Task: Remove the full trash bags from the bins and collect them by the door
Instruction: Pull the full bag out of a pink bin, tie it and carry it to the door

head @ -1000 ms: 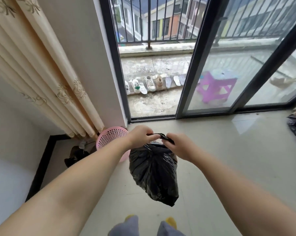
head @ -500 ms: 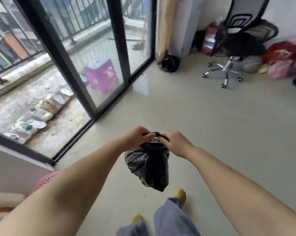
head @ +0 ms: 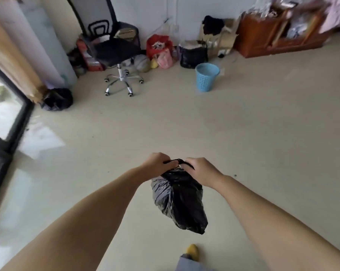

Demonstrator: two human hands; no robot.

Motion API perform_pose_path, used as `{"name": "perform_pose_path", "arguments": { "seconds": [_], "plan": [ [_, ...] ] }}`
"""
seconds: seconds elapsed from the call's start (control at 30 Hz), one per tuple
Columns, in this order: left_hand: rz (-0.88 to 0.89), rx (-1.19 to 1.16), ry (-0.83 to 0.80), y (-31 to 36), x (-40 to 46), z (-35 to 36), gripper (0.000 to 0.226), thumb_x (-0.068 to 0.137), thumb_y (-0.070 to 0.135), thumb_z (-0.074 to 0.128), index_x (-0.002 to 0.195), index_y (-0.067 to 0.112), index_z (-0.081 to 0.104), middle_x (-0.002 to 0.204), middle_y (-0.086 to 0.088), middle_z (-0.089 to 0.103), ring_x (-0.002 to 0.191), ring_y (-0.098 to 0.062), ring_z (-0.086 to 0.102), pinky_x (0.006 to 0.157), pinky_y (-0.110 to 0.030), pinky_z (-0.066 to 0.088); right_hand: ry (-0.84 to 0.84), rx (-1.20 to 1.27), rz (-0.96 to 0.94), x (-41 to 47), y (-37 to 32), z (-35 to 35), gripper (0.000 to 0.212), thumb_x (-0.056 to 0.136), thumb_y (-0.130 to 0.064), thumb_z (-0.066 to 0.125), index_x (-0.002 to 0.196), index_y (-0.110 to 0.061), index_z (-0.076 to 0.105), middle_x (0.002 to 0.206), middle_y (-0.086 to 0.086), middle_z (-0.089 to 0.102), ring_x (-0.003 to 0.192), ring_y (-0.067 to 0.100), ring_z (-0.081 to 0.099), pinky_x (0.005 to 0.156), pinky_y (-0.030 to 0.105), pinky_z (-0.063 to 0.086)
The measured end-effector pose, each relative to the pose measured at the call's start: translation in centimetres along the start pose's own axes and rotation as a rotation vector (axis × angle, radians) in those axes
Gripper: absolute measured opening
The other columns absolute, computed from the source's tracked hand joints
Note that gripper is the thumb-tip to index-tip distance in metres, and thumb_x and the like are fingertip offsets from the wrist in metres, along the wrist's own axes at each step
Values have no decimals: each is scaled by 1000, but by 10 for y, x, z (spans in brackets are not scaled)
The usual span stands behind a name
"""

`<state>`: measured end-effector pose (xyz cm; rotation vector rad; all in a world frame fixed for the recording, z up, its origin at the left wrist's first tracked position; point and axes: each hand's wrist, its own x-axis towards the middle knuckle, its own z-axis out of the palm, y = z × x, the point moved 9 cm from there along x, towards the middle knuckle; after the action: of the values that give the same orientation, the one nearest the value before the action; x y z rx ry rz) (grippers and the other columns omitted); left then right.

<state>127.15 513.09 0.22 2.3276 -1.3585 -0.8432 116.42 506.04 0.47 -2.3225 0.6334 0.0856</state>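
Trash bag (head: 180, 202) of black plastic hangs in the air above the floor (head: 263, 124), near the bottom edge of my view, held up by its gathered neck. Going left to right: a sliding glass door (head: 2, 114) runs along the floor's left edge, and a second black trash bag (head: 56, 98) lies on the floor by the door's far end, at the foot of a curtain. Beyond it a black office chair (head: 114, 47) stands near the far wall, with red and pink bags (head: 161, 50) just beside it. My left hand (head: 157, 164) grips the hanging bag's neck with curled fingers, and my right hand (head: 199, 170) pinches the same neck from the other side, the two hands nearly touching. Further back, a blue plastic bin (head: 206, 77) stands upright on the floor. A brown wooden cabinet (head: 278, 34) sits at the far right corner, blurred.
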Motion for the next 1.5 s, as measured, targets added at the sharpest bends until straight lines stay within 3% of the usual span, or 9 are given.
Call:
{"name": "perform_pose_path", "arguments": {
  "seconds": [0.13,0.3,0.4,0.53,0.87,1.03,1.17,1.3,1.5],
  "plan": [
    [162,77,-112,110,72,41,52,92,46,48,51,16,35,50,1,33,47,-13,31,47,-28,20,122,13,170,-36,93,-75,28,96,-35,45,70,-24,47,61,0,52,57,22,50,54,34,36],
    [378,210,-248,233,143,89,53,93,47,43,53,15,36,51,-1,34,49,-16,32,49,-30,21,259,6,358,-78,190,-150,31,97,-35,42,81,-11,54,59,0,50,51,17,46,50,32,31],
    [488,236,-281,293,178,110,52,94,47,43,52,15,36,51,-1,34,48,-15,32,48,-30,22,313,-34,434,-93,237,-189,30,98,-33,42,76,-14,49,58,-1,48,47,13,42,46,29,28],
    [597,220,-336,359,234,129,51,94,45,43,53,16,35,50,2,32,47,-16,30,49,-30,22,388,-44,535,-94,297,-243,35,97,-29,42,64,-25,36,54,-3,43,44,14,37,44,28,23],
    [873,274,-453,487,378,138,47,95,44,44,54,19,38,52,3,37,49,-12,33,49,-25,23,516,6,712,-64,400,-363,26,98,-27,42,76,-14,45,55,-4,42,45,14,36,46,27,23],
    [907,272,-486,542,442,145,44,95,40,44,58,16,40,54,2,37,52,-15,34,53,-28,24,531,0,760,-49,456,-423,25,96,-25,46,73,-15,44,56,-3,44,49,18,40,48,30,27],
    [916,302,-482,597,502,158,43,95,40,44,57,19,41,53,3,38,50,-14,35,53,-28,26,555,8,758,-32,514,-474,35,95,-24,46,62,-28,35,55,-3,43,45,14,37,46,27,25],
    [897,299,-463,655,570,171,42,94,40,45,57,20,42,53,4,38,49,-12,34,50,-25,25,572,39,730,-17,582,-531,25,94,-22,47,70,-16,44,56,-3,44,45,13,36,46,26,25],
    [814,231,-437,742,662,189,44,94,40,46,56,19,38,53,3,36,49,-13,33,51,-27,25,519,41,687,2,682,-630,20,93,-20,48,74,-14,49,54,-4,43,45,13,35,45,25,24]
  ]
}}
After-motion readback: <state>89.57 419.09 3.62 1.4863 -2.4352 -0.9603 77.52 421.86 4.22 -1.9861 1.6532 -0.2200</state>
